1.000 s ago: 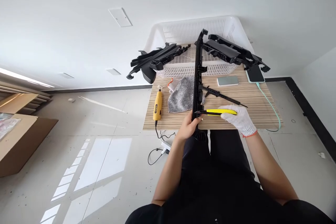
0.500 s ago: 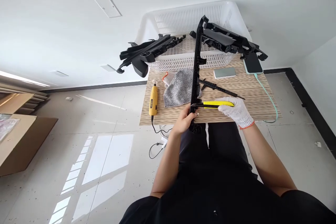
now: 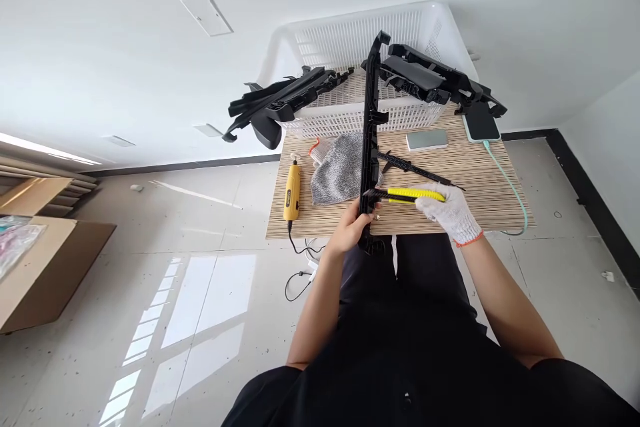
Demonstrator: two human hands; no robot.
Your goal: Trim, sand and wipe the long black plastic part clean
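Note:
My bare left hand [image 3: 349, 228] is closed round the lower part of a long black plastic trim piece [image 3: 370, 127], which stands lengthwise away from me over the table. In a white knit glove with an orange cuff, my right hand [image 3: 445, 208] grips a yellow utility knife [image 3: 413, 195]. The knife's dark end points left and lies against the trim piece just above my left fingers; whether it cuts in cannot be made out. Behind the trim piece lies a grey speckled cloth [image 3: 337, 170], partly over another white glove [image 3: 322, 149]. A black caliper [image 3: 420, 170] lies beyond the knife.
A white plastic basket [image 3: 345, 125] stands at the back, with black plastic parts [image 3: 285, 103] on its left and more black parts [image 3: 430, 77] on its right. A yellow corded rotary tool [image 3: 293, 193], a grey-green block [image 3: 427, 140] and a phone [image 3: 481, 123] on a cable lie on the table [image 3: 500, 207].
The far end of the trim piece has tipped slightly left and its face has turned a little. The knife has moved slightly up along it, still against the piece.

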